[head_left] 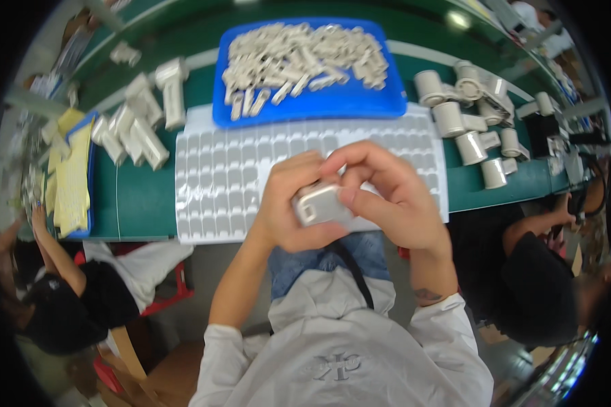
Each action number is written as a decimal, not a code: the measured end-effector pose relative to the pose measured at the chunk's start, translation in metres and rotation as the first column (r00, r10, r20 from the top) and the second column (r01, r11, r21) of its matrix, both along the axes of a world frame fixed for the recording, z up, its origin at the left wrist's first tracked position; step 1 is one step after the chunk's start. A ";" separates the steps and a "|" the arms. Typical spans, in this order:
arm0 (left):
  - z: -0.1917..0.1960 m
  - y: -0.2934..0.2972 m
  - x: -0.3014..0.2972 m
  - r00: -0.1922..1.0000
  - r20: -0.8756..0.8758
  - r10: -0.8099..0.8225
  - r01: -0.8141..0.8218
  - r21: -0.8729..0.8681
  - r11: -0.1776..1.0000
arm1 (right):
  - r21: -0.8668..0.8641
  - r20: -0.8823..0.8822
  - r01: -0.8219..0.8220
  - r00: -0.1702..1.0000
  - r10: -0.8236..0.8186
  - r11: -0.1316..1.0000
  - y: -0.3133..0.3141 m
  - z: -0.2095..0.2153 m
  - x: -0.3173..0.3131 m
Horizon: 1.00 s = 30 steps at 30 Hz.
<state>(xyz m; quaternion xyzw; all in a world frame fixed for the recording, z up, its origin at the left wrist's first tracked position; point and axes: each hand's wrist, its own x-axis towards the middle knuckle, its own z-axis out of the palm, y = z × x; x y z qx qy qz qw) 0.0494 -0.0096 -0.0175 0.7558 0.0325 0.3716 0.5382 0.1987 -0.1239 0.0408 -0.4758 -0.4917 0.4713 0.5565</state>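
Note:
My left hand (283, 200) is wrapped round a small cream-white plastic housing (322, 205) with a rounded end and a little rectangular slot. From the other side my right hand (400, 203) closes on it, thumb pressed on its top face and fingers curled at the far edge. Whether the right fingers also pinch something small cannot be made out. Both hands are above the near part of a white sheet (210, 183) bearing rows of grey rounded pads.
Behind the sheet stands a blue tray (312, 108) heaped with small cream plastic parts (305, 54). Cream housings (142, 139) lie to the left, and round-headed ones (450, 120) to the right. A yellow paper-lined tray (72, 180) is far left. Other people (523, 271) sit on both sides.

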 end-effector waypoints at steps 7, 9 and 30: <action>0.013 0.027 -0.001 0.945 0.205 0.255 -0.172 -0.352 0.920 | -0.090 0.103 0.328 0.942 -0.318 0.941 -0.029 -0.058 0.038; 0.037 0.049 -0.007 0.927 0.195 0.320 -0.276 -0.222 0.935 | -0.082 0.184 0.368 0.919 -0.349 0.926 -0.044 -0.077 0.054; -0.047 0.454 0.132 0.514 -0.361 0.778 -0.152 0.854 0.497 | -0.072 0.339 0.587 0.774 -0.534 0.806 -0.086 -0.092 0.103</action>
